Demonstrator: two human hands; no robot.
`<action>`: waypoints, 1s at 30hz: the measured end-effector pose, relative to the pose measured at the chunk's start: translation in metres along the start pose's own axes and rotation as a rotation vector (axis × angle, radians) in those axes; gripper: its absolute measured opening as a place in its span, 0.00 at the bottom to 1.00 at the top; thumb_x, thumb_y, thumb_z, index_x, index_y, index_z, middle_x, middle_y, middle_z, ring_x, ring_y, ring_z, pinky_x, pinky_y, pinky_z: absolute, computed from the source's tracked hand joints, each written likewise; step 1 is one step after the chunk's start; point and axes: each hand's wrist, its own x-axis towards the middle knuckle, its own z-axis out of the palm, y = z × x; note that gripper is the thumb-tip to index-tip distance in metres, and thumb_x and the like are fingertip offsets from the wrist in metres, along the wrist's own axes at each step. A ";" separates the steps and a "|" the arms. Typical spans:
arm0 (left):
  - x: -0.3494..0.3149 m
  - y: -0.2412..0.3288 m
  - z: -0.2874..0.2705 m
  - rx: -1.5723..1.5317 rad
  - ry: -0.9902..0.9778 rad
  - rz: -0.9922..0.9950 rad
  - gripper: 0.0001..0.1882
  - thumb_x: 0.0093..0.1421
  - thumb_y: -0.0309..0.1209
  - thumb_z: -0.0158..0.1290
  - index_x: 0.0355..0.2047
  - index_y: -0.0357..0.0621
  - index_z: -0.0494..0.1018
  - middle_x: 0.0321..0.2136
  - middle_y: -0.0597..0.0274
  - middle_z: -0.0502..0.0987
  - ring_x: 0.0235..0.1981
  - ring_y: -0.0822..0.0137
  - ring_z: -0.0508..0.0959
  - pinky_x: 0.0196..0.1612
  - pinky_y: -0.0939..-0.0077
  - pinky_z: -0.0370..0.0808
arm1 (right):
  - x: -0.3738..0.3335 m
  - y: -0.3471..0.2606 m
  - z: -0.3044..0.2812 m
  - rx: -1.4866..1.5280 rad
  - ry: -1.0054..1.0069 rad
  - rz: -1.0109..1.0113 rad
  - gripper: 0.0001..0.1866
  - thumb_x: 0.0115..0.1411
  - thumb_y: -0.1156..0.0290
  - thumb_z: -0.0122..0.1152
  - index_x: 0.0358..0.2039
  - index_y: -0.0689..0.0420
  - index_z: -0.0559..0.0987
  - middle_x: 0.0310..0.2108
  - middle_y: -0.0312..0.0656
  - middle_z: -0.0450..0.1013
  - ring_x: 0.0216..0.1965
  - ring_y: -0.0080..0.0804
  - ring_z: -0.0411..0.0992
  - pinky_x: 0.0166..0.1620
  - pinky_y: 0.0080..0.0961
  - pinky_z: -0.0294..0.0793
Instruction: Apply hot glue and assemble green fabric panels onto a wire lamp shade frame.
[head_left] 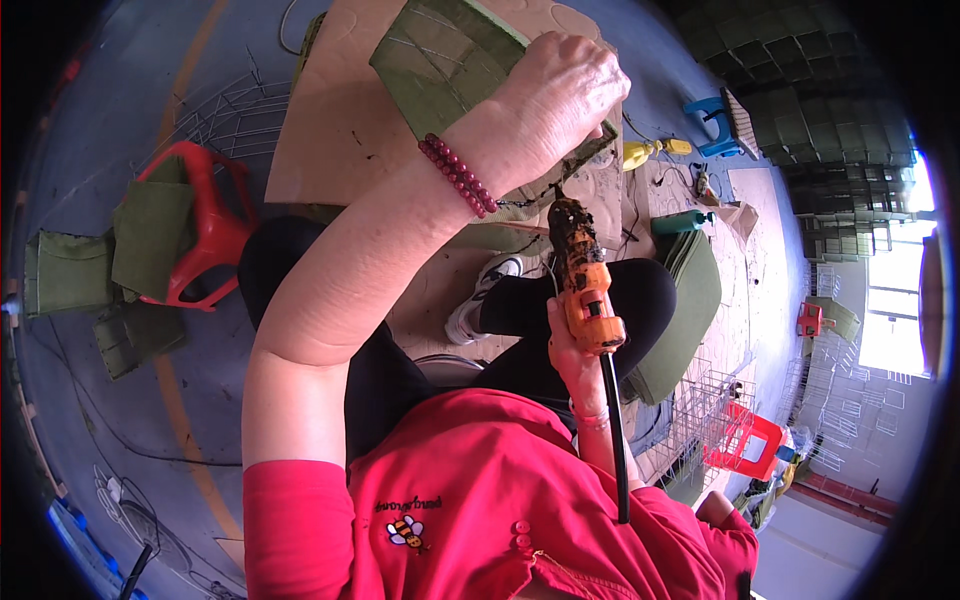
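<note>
My right hand (577, 365) is wrapped round an orange glue gun (588, 300), its front end caked with dark residue and pointing up and away from me. A black cord runs from its back end down over my red shirt. My left arm reaches across to a green fabric panel (440, 65) with thin wires showing on it. At the panel's right side my left hand (565, 95) is closed on its edge; the fingertips are mostly hidden behind the back of the hand. The gun's nozzle is close to the panel's dark, glue-stained near edge, just below that hand.
Under the panel lies a brown board (320, 130). A red stool (210, 230) with green pieces stands left. To the right are a stack of green panels (685, 310), a teal bottle (680, 222), a yellow bottle (645, 153), a wire basket (690, 410) and a blue stool (712, 125).
</note>
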 end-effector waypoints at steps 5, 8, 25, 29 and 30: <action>0.003 0.000 -0.003 0.013 -0.033 -0.006 0.19 0.49 0.44 0.65 0.35 0.46 0.78 0.34 0.63 0.79 0.42 0.64 0.80 0.49 0.68 0.77 | 0.000 0.007 -0.001 0.007 0.006 0.093 0.18 0.54 0.74 0.72 0.43 0.61 0.75 0.32 0.37 0.77 0.32 0.21 0.75 0.37 0.19 0.74; 0.006 0.000 -0.008 0.005 -0.075 -0.019 0.19 0.49 0.44 0.65 0.36 0.46 0.78 0.33 0.63 0.79 0.42 0.64 0.80 0.49 0.68 0.77 | 0.001 0.016 0.000 0.054 0.001 0.117 0.18 0.54 0.74 0.72 0.44 0.61 0.75 0.32 0.37 0.78 0.32 0.21 0.76 0.37 0.19 0.75; 0.003 -0.007 -0.006 -0.013 -0.020 -0.017 0.19 0.48 0.44 0.66 0.34 0.45 0.77 0.31 0.62 0.78 0.39 0.63 0.79 0.48 0.68 0.77 | 0.000 0.000 0.000 0.051 -0.026 0.118 0.19 0.54 0.74 0.72 0.44 0.60 0.76 0.33 0.36 0.78 0.33 0.20 0.76 0.38 0.18 0.75; 0.005 -0.009 -0.009 -0.028 -0.056 -0.035 0.16 0.49 0.43 0.66 0.33 0.48 0.79 0.31 0.65 0.80 0.39 0.65 0.81 0.45 0.70 0.78 | 0.002 -0.004 -0.004 0.010 -0.012 0.060 0.18 0.54 0.74 0.72 0.44 0.60 0.76 0.33 0.36 0.78 0.33 0.20 0.76 0.37 0.19 0.74; 0.006 -0.009 -0.009 -0.015 -0.032 -0.028 0.14 0.49 0.41 0.67 0.33 0.50 0.81 0.32 0.67 0.82 0.40 0.68 0.82 0.43 0.73 0.79 | 0.002 -0.005 -0.004 -0.009 -0.031 0.074 0.18 0.54 0.73 0.72 0.43 0.60 0.76 0.33 0.37 0.78 0.32 0.20 0.75 0.37 0.19 0.74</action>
